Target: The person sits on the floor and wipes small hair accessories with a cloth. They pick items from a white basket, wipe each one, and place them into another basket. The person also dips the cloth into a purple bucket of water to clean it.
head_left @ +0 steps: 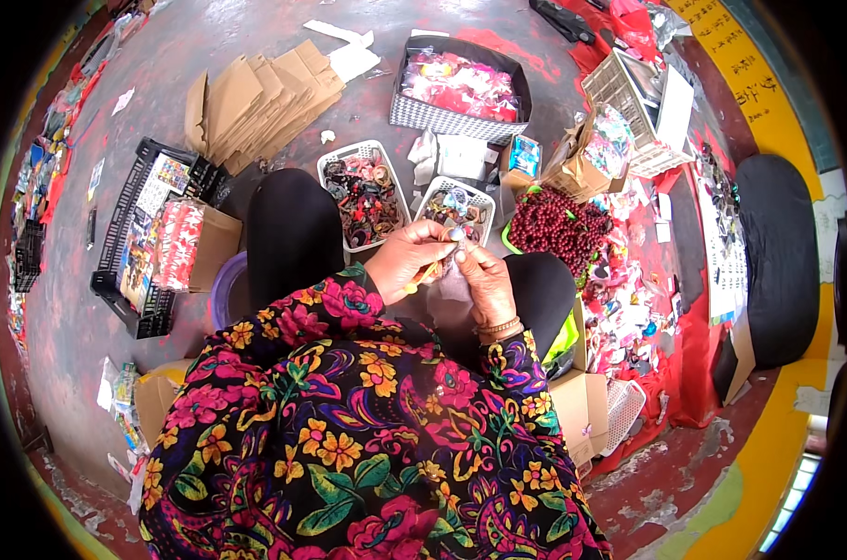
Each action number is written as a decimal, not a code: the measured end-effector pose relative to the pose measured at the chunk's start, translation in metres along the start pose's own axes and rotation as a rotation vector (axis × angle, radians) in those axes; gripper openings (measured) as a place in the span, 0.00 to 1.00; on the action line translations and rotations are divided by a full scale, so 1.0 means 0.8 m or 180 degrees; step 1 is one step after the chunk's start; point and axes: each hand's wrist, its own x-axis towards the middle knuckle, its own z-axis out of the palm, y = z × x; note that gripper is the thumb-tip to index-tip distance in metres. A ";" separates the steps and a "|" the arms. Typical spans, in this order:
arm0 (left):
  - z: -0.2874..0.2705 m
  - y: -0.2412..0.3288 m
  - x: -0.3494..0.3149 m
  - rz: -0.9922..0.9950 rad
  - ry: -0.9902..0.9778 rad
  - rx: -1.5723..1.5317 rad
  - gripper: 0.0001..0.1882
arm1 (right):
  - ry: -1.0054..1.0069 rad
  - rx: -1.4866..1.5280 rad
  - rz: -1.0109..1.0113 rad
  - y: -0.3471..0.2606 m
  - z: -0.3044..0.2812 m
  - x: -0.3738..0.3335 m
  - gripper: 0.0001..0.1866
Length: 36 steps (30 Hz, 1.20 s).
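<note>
Close together over my lap, my left hand (409, 259) and my right hand (487, 283) pinch the upper edge of a soft greyish-mauve cloth (451, 297). The cloth hangs down below the right fingers. A small pale round piece (456, 234) shows between the fingertips; whether it is a bead cannot be made out. Under the curled left fingers pokes a yellow object (422, 278), mostly hidden. Just beyond my hands stand two white plastic baskets: a larger basket (325, 171) of dark hair-tie-like pieces and a smaller basket (488, 198) of mixed small items.
A checked fabric bin (442, 119) of pink packets stands farther out. Folded cardboard (265, 98) and a black crate (116, 233) are at left. Dark red beads (559, 224), a white crate (619, 89) and scattered small goods lie at right. A purple tub (226, 289) sits beside my left knee.
</note>
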 end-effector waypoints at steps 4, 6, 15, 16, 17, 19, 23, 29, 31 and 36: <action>-0.007 -0.006 -0.004 0.0041 0.0112 0.0373 0.05 | -0.0160 -0.0208 0.0055 0.002 0.002 0.004 0.10; -0.004 -0.002 -0.010 -0.0044 0.0291 0.0692 0.04 | -0.0097 -0.0229 0.0014 0.008 0.005 0.005 0.07; 0.009 0.008 0.000 0.0029 0.0065 0.0893 0.10 | 0.0000 -0.2120 -0.1253 0.026 -0.015 0.018 0.07; 0.009 0.007 0.000 0.0042 0.0035 0.0825 0.10 | -0.0005 -0.2006 -0.1258 0.026 -0.014 0.017 0.07; 0.010 0.006 0.000 0.0055 0.0006 0.0757 0.10 | -0.0011 -0.1891 -0.1263 0.026 -0.013 0.015 0.07; 0.011 0.003 0.001 0.0158 -0.0093 0.0652 0.11 | -0.0063 -0.0874 -0.0918 0.007 0.010 0.003 0.06; 0.015 0.004 -0.001 0.0109 -0.0144 0.0627 0.11 | 0.0008 -0.0187 -0.0689 -0.004 0.022 -0.004 0.08; 0.016 0.008 -0.004 -0.0007 -0.0192 0.0604 0.12 | 0.0467 -0.0624 -0.0932 0.011 0.008 0.003 0.11; 0.008 0.005 0.000 0.0107 -0.0061 0.0623 0.12 | 0.0663 -0.0517 -0.0939 0.013 0.007 0.006 0.12; -0.007 0.008 0.008 0.0292 0.0275 0.0536 0.10 | 0.0818 0.0077 -0.0786 0.002 0.000 0.010 0.13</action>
